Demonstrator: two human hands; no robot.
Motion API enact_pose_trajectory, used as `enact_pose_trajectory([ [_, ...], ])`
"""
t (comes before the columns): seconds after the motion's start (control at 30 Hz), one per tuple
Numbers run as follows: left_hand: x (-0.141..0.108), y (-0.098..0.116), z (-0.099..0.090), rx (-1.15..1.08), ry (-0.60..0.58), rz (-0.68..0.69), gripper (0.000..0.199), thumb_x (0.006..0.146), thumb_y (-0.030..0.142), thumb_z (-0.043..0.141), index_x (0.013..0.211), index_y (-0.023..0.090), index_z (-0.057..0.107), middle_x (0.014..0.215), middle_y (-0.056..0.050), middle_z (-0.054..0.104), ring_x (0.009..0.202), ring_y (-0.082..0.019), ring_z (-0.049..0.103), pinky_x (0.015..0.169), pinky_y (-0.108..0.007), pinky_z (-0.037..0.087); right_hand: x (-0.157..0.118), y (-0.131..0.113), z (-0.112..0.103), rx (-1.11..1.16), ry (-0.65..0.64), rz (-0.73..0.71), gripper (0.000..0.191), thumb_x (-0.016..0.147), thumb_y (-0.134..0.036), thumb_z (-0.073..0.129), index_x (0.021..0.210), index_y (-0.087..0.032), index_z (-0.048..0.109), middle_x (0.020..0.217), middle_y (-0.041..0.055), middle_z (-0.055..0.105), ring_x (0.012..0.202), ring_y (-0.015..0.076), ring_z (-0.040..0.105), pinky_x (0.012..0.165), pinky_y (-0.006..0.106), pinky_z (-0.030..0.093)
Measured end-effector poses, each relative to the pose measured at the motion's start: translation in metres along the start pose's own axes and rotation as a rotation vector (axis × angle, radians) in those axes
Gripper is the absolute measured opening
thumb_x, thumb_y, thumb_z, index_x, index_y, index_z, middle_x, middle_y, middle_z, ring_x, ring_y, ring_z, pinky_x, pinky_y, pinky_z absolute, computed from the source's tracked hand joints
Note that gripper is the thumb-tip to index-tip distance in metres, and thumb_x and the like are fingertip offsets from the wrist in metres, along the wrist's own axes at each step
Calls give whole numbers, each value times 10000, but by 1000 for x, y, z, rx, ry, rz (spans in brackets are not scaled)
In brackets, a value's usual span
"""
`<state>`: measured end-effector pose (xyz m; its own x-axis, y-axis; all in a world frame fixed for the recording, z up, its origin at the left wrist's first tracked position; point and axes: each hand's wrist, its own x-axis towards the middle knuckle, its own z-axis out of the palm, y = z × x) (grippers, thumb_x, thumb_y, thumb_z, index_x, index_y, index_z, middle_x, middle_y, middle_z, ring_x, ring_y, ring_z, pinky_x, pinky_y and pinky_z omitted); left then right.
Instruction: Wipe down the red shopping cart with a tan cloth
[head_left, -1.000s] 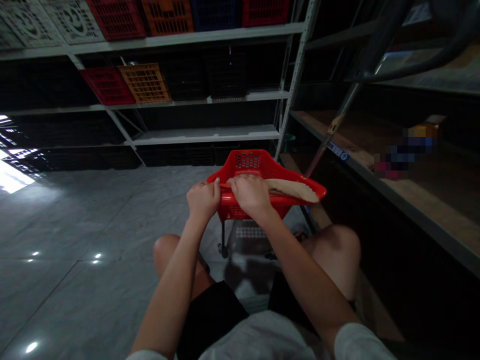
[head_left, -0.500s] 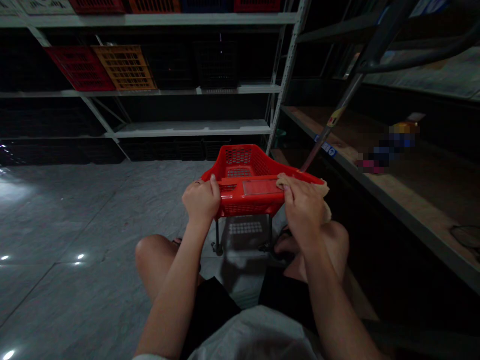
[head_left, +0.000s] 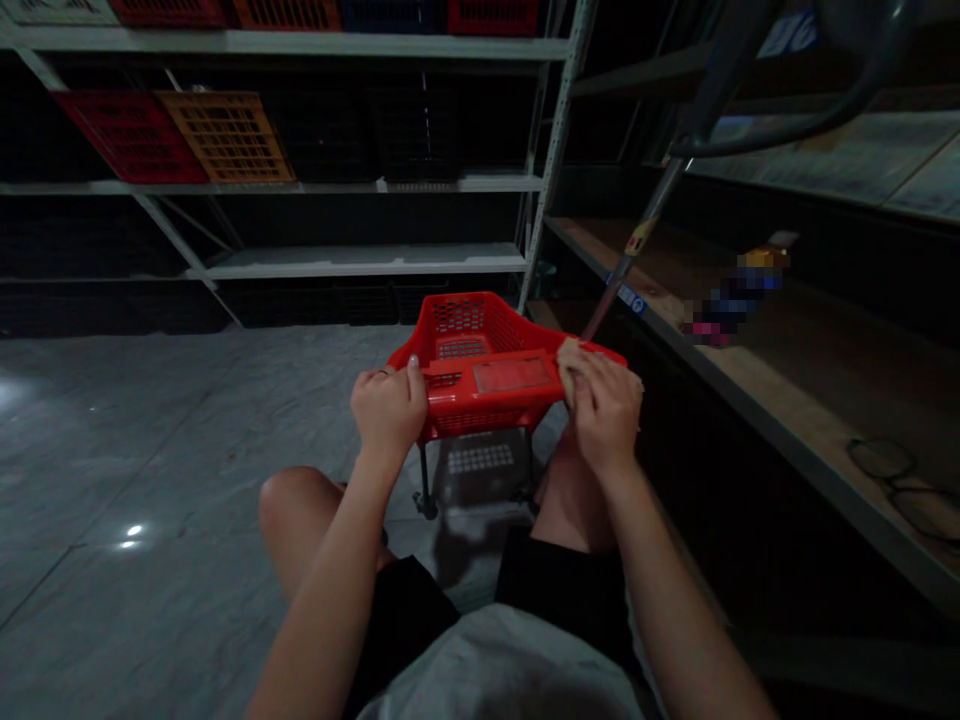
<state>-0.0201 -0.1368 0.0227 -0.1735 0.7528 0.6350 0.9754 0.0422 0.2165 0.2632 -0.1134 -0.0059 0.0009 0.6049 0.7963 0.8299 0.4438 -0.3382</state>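
A small red plastic cart (head_left: pixel 480 403) with a perforated basket stands on the floor between my knees. My left hand (head_left: pixel 390 405) is wrapped round the left end of its near rim, thumb on top. At the right end of that rim, my right hand (head_left: pixel 606 405) grips a beige cloth (head_left: pixel 568 368) and presses it against the red plastic. Part of the cloth is hidden under my fingers. A flat label panel (head_left: pixel 511 375) sits on the rim between my hands.
Metal shelving (head_left: pixel 360 262) with red, yellow and dark crates stands ahead. To the right are a wooden shelf (head_left: pixel 795 370) holding a blurred colourful item and a wire-like object (head_left: pixel 881 460), and a slanted metal pole (head_left: pixel 645 235) with a dark grey handle, close behind the cart.
My right hand has changed its hold on the cloth, which now shows bunched beside my fingers on the rim. My right knee has shifted inward. The view has turned slightly right.
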Motion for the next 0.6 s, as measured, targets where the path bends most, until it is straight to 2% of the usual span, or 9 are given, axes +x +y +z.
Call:
enact_pose_trajectory([
  [0.07,-1,3,0,2,1,-19,630,1032,359,266,689,129,742,705,-180,725,662,-246,666,808,-400,456,8,15,4,21,80,100,408,1040,-356,383,1161,-224,749,1246,89,760,1260,269,633,1114,509,432],
  [0.1,-2,5,0,6,3,-27,627,1031,355,268,693,127,743,706,-181,726,668,-250,668,808,-401,456,10,11,9,35,96,118,409,1040,-354,382,1133,-218,757,1219,92,769,1234,267,644,1122,513,426],
  [0.13,-2,7,0,12,8,-29,625,1031,350,267,696,126,745,707,-180,727,672,-252,669,808,-401,457,9,-1,15,49,96,114,408,1041,-343,381,1129,-213,758,1207,94,772,1213,261,653,1135,512,417],
  [0.2,-3,9,0,19,18,-22,622,1032,338,265,694,132,744,701,-172,730,669,-248,667,808,-397,458,3,-41,27,74,46,54,401,1046,-314,382,1186,-209,742,1240,91,762,1205,243,659,1164,496,396],
  [0.3,-3,9,0,17,22,-12,613,1036,327,269,684,146,738,703,-156,737,664,-230,666,814,-384,457,-15,-109,39,111,-135,-124,418,1058,-295,380,1354,-227,666,1384,54,700,1343,230,590,1211,452,362],
  [0.37,-3,7,0,13,12,-9,609,1037,325,269,690,146,736,718,-159,742,673,-232,670,810,-383,455,-25,-134,39,100,-262,-247,451,1069,-292,356,1452,-255,592,1483,1,628,1422,214,533,1235,408,340],
  [0.4,-2,6,-1,12,5,-5,607,1036,326,268,693,146,736,724,-162,743,678,-235,671,807,-384,454,-27,-137,37,84,-321,-299,469,1072,-290,345,1494,-274,549,1533,-26,576,1458,207,497,1244,385,328],
  [0.5,-1,2,-1,9,-4,14,608,1036,328,261,692,151,730,720,-158,737,680,-234,666,811,-386,452,-27,-110,26,32,-361,-369,494,1058,-260,363,1530,-300,506,1586,-33,511,1493,207,458,1245,373,311],
  [0.6,0,1,-1,10,-19,23,627,1039,331,243,684,153,727,714,-159,731,688,-240,667,817,-392,453,-17,-51,14,3,-196,-217,460,1039,-265,382,1442,-240,603,1476,62,634,1421,237,538,1210,456,348],
])
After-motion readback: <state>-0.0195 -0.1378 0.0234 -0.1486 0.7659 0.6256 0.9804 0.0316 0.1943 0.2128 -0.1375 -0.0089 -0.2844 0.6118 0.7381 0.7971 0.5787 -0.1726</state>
